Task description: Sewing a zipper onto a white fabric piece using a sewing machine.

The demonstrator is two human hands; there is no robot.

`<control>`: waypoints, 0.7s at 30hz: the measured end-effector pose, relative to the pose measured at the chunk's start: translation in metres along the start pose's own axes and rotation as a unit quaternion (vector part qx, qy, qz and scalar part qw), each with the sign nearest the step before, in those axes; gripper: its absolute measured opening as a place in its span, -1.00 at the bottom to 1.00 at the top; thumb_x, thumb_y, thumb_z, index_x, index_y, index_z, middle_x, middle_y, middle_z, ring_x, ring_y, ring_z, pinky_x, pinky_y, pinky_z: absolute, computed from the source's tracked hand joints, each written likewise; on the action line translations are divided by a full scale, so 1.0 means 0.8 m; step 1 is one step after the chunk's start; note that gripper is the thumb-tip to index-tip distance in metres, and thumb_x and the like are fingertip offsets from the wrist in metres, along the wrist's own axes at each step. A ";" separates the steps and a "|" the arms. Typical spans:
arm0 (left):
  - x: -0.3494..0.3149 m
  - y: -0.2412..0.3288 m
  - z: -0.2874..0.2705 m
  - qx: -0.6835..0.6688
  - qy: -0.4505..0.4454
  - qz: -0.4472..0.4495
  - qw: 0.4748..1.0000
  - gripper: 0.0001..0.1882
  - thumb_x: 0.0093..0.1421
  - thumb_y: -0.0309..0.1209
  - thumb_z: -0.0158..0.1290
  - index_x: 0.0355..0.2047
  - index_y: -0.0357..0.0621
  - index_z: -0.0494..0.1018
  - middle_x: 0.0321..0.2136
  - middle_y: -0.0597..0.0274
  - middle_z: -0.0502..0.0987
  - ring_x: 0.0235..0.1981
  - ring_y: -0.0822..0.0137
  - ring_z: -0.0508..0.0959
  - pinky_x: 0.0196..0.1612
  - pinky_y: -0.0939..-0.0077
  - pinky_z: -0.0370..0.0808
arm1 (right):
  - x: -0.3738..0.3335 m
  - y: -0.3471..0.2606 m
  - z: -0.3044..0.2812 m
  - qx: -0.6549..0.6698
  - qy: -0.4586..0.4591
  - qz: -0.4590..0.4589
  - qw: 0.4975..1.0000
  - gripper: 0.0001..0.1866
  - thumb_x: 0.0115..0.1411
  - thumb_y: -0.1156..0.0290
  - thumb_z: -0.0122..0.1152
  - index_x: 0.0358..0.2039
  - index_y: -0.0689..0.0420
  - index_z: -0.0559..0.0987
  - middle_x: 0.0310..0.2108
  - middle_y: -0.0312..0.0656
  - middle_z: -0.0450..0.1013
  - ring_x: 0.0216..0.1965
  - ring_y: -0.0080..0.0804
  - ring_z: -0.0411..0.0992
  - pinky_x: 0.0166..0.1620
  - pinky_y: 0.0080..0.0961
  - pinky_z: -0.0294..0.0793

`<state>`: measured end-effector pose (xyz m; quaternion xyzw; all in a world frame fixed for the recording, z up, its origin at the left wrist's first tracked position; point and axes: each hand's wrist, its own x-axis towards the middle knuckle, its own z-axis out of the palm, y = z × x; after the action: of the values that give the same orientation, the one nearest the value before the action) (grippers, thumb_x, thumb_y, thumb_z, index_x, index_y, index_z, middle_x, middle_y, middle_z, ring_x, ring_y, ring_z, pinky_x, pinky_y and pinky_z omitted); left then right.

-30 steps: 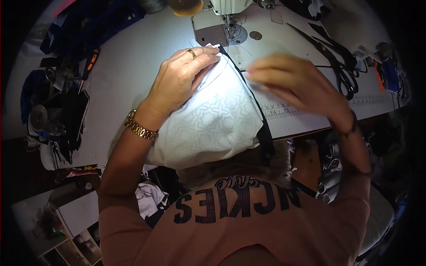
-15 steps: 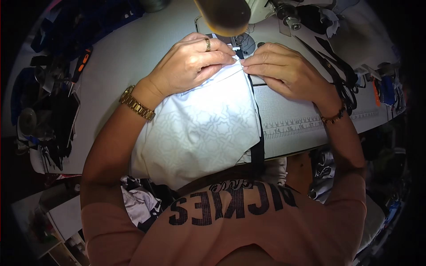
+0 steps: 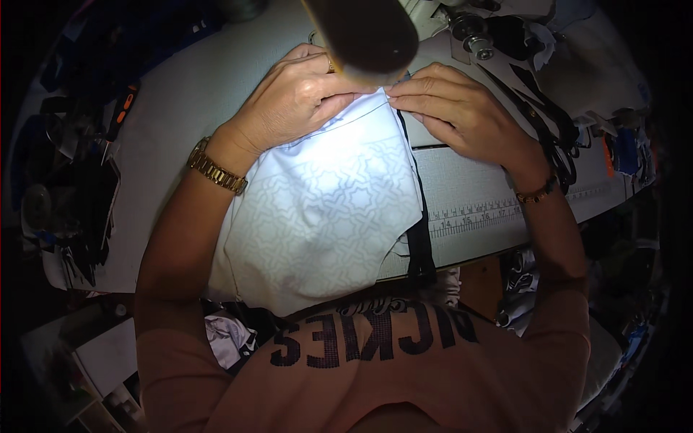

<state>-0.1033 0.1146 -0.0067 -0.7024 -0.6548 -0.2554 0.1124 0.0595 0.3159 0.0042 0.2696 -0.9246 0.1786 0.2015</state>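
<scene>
White patterned cloth [image 3: 325,216] lies on the worktable in front of the person, its upper end gathered between both hands and its lower part hanging over the table's front edge toward the chest. The left hand [image 3: 299,94] grasps the cloth's upper left edge, thumb and forefinger close together on it; some fingertips are hidden by a dark rounded object [image 3: 368,36] that hangs into view above. The right hand [image 3: 455,112] pinches the upper right corner with its fingertips, the other fingers loosely bent, close to the left hand but apart from it. A black strip [image 3: 420,245] runs down the cloth's right edge and over the front of the table. On the left wrist sits a gold watch [image 3: 216,172], on the right a dark beaded bracelet [image 3: 539,191]. Farther out, a measuring scale [image 3: 491,216] stretches along the white worktable [image 3: 180,108] to the right of the strip. Dark scissors [image 3: 533,113] lie beyond the right hand, and a tool with a black-and-orange handle [image 3: 126,105] lies well to the left. At the top, a metal machine part [image 3: 473,36] shows beside the rounded object.
</scene>
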 end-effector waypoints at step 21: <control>0.003 -0.039 0.004 0.019 -0.019 0.037 0.999 -0.82 0.09 -0.52 0.10 -0.26 -0.13 0.58 -0.21 0.27 0.58 -0.15 0.28 0.54 -0.05 0.43 0.41 | -0.001 0.002 0.007 -0.022 0.014 0.019 1.000 -0.73 0.05 0.65 0.18 -0.18 0.23 0.56 -0.17 -0.18 0.48 -0.11 -0.27 0.40 -0.07 -0.43 0.43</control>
<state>-0.1327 0.1222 -0.0137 -0.7284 -0.6354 -0.2252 0.1224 0.0576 0.3150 -0.0012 0.2455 -0.9302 0.1660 0.2164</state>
